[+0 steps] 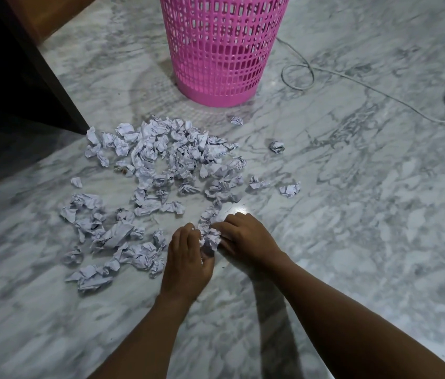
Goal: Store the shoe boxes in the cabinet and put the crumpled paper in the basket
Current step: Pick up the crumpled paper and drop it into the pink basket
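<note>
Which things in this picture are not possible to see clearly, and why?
Head view:
- Basket: rim and inside cut off by the top edge.
- Furniture, top left: too dark and cut by the edge to identify.
- Wad held by left hand and right hand: the hands hide its size.
- Print on the pile: too small to read.

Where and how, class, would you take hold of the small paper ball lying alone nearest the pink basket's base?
Come straight down from above and set your grip across the paper ball at its widest middle, pinching opposite sides. It is a small rounded wad with no handle. It lies on bare floor clear of the heap, so there is likely room on either side.
</note>
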Motion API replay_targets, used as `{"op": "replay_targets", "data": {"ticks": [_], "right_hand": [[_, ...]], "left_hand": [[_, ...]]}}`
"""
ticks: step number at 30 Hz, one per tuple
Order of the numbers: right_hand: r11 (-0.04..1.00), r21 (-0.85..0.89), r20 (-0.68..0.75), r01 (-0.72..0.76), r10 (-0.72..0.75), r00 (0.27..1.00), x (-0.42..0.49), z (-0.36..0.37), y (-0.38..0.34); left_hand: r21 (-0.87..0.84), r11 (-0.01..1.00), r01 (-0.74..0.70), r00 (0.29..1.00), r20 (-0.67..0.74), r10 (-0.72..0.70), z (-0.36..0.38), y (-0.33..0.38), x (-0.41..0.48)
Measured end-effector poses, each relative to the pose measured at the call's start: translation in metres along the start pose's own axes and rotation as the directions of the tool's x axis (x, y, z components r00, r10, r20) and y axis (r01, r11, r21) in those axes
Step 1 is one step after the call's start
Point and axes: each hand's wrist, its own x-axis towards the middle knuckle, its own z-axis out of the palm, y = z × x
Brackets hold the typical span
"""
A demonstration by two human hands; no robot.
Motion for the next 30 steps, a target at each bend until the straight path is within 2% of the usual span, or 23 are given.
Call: {"op": "replay_targets", "data": {"ticks": [3, 5, 8, 10, 12, 13, 17, 19, 22, 25, 27, 29, 30], "right_hand": [[0.986, 0.045, -0.1, -0.16, 0.164, 0.981, -0.004, -0.012, 0.005], [0.969, 0.061, -0.22, -0.239, 0.246, 0.944, -0.003, -0.023, 0.013], [0.934, 0.047, -0.433, -0.354, 0.338, 0.835, 0.004, -0.047, 0.033], [0.881, 0.062, -0.504, -0.468, 0.433, 0.748, 0.008, -0.064, 0.05], [0.796, 0.108, -0.486, -0.596, 0.565, 0.667, 0.01, -0.075, 0.07], [0.758, 0.105, -0.449, -0.644, 0.614, 0.649, 0.009, -0.076, 0.081], [0.681, -0.042, -0.207, -0.731, 0.71, 0.674, 0.006, -0.065, 0.102], [0.687, -0.092, -0.168, -0.721, 0.703, 0.692, 0.0, -0.056, 0.1], [0.726, -0.097, -0.232, -0.68, 0.648, 0.725, -0.007, -0.047, 0.094], [0.759, -0.078, -0.235, -0.646, 0.616, 0.752, -0.008, -0.049, 0.096], [0.712, 0.089, -0.244, -0.697, 0.694, 0.678, -0.008, -0.054, 0.097], [0.63, 0.306, -0.286, -0.714, 0.776, 0.562, -0.004, -0.059, 0.093], [0.638, 0.345, -0.334, -0.688, 0.769, 0.545, 0.0, -0.06, 0.09]], "left_hand": [[0.121, 0.992, 0.023, 1.0, -0.019, -0.021, 0.002, 0.002, 0.003], [0.111, 0.992, 0.052, 0.998, -0.029, -0.049, 0.003, 0.005, 0.006], [0.103, 0.992, 0.075, 0.996, -0.064, -0.069, 0.005, 0.008, 0.009], [0.104, 0.992, 0.075, 0.994, -0.084, -0.067, 0.006, 0.009, 0.01], [0.093, 0.992, 0.086, 0.992, -0.104, -0.076, 0.007, 0.01, 0.011], [0.084, 0.992, 0.095, 0.99, -0.114, -0.085, 0.007, 0.011, 0.012], [-0.036, 0.992, 0.122, 0.979, -0.159, -0.126, 0.004, 0.012, 0.015], [-0.144, 0.975, 0.17, 0.966, -0.171, -0.194, 0.001, 0.011, 0.016], [-0.289, 0.911, 0.293, 0.919, -0.177, -0.352, -0.002, 0.016, 0.025], [-0.338, 0.905, 0.257, 0.909, -0.234, -0.345, -0.004, 0.028, 0.046], [-0.291, 0.935, 0.201, 0.936, -0.224, -0.271, -0.001, 0.036, 0.062], [-0.138, 0.974, 0.182, 0.961, -0.185, -0.206, 0.007, 0.042, 0.074], [-0.047, 0.981, 0.189, 0.966, -0.169, -0.194, 0.013, 0.043, 0.078]]}}
